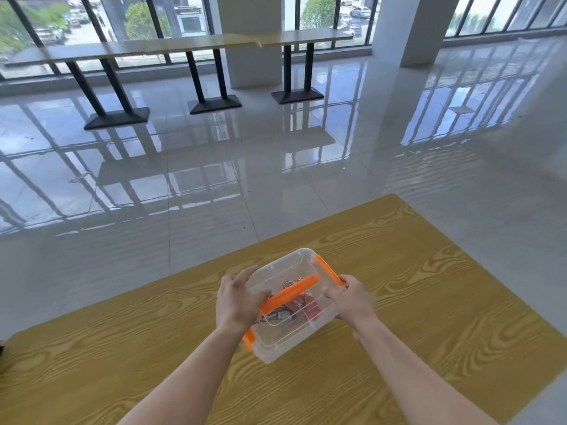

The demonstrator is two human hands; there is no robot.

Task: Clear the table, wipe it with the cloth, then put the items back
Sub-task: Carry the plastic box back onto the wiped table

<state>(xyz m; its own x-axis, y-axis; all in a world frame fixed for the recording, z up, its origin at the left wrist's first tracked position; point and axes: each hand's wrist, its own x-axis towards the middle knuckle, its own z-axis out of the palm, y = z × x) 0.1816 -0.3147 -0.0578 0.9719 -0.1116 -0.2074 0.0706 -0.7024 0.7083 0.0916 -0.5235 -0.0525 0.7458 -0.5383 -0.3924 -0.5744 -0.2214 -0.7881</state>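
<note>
Head view: left grip (237,302) and right grip (352,302) curled round clear box (285,335) near table (429,302) far edge, wide wood rightward.

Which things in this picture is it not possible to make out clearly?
Head view only.
1. Packets in the clear box: print blurred, partly behind the orange handle.
2. Box's underside: hidden by the box itself, so resting on the table or lifted is unclear.
3. Dark object at the left edge: cut off by the frame.
</note>
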